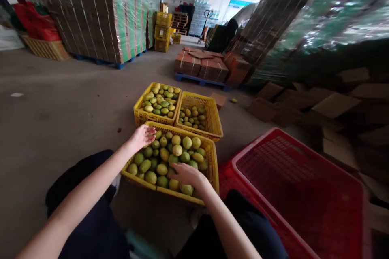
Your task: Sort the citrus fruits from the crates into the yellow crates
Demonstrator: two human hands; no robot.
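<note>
Closest to me is a yellow plastic crate (215, 170) full of green and yellow lemons (161, 169). My left hand (142, 136) is over its back left corner, palm turned inward, fingers stretched out and holding nothing. Low over the fruit on the right side is my right hand (186, 174), back upward and fingers extended. Its fingertips are at the lemons, but I cannot tell whether they touch. Behind stand two more yellow crates: the left crate (136, 118) is heaped with lemons, while the right crate (217, 119) holds fewer, gathered toward its left side.
An empty-looking red basket (258, 145) stands at my right. Flattened cardboard (334, 103) lies beyond it. Brown cartons (202, 64) rest on a blue pallet (199, 81) ahead. A wrapped stack (91, 16) rises at the left; one lemon (233, 100) lies on the floor.
</note>
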